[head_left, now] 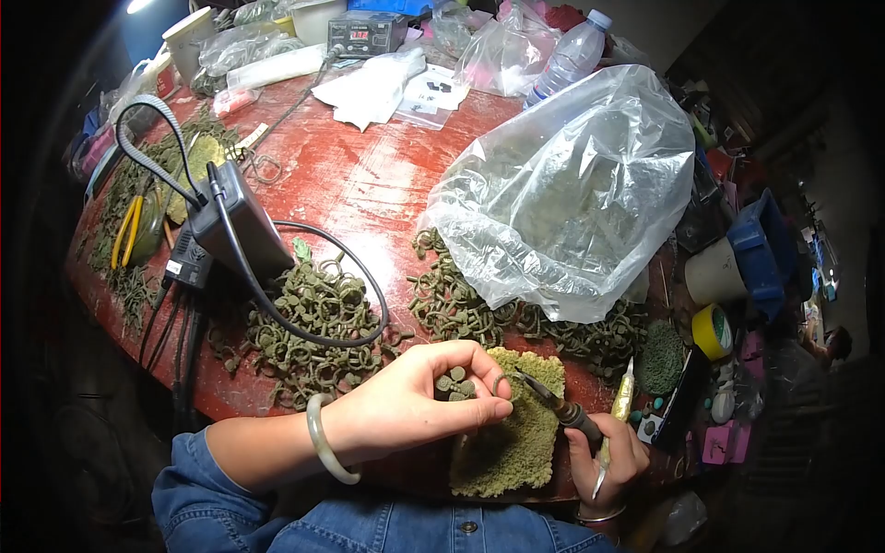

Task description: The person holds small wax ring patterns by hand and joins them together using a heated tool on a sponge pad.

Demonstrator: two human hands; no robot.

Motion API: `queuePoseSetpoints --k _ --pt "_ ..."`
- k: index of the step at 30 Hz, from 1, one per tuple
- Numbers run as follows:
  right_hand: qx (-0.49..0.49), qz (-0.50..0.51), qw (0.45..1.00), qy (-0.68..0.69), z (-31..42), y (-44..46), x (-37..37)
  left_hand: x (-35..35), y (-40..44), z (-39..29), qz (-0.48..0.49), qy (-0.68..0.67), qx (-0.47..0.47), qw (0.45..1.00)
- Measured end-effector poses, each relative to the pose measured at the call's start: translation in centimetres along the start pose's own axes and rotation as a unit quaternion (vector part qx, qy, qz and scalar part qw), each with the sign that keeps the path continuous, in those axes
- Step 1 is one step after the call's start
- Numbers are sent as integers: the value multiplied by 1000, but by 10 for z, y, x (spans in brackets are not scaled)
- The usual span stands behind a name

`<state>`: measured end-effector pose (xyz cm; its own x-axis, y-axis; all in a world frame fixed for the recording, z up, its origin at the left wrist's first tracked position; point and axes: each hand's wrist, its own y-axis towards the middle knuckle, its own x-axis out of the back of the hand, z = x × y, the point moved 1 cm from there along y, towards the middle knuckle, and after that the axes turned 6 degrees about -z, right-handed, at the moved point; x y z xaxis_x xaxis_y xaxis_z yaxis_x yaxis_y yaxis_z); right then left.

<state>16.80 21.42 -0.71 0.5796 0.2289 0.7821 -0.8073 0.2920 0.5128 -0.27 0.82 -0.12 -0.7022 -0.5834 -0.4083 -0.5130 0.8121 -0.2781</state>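
Note:
My left hand (442,392) is closed, with a dark green ring (499,380) pinched between thumb and fingertip. Several small rounded green pieces (454,384) are cupped in the same palm. My right hand (608,461) grips a soldering-iron-like pen (567,410), its thin metal tip pointing up and left close to the ring; whether they touch I cannot tell. A slim tool with a yellow-wrapped handle (624,394) is also held in my right hand, its pointed metal end down. Beneath both hands lies a rough yellow-green sponge-like block (502,456).
Green ring pieces are heaped at left (309,346) and in the middle (452,295). A large clear plastic bag (572,194) covers part of the red table (369,166). A black box with looping cables (241,221) stands left. Yellow tape (712,332) sits right; a digital-display unit (367,35) behind.

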Motion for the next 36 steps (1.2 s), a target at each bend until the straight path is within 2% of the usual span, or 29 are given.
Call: queuePoseSetpoints --k 2,4,6,10,13,21,23,27,29,31,36 --pt "6 -54 999 3 -1 -3 1 0 -1 -1 -3 -9 14 1000" --pt "-52 -99 994 16 -3 -8 2 1 0 -1 -2 8 5 1000" --pt "-61 -109 992 21 -1 -5 4 1 1 -2 -2 24 -4 1000" --pt "-57 -59 997 12 5 1 6 0 1 -2 -7 31 -11 999" --pt "-107 29 994 18 7 5 5 -1 1 -3 -13 28 -15 999" --pt "-76 9 997 22 6 5 3 -2 -3 -9 -27 -6 24 999" --pt "-81 21 996 22 6 6 3 -3 -5 -15 -23 -3 85 996" --pt "-40 -4 999 13 3 4 1 -1 -2 -6 -22 4 47 999" --pt "-30 -12 999 15 4 4 2 -1 0 -2 -30 14 -13 999" --pt "-42 17 999 18 7 6 4 -2 -1 -6 -29 16 3 999" --pt "-39 11 999 13 5 5 3 -1 -1 -5 -29 9 21 999"
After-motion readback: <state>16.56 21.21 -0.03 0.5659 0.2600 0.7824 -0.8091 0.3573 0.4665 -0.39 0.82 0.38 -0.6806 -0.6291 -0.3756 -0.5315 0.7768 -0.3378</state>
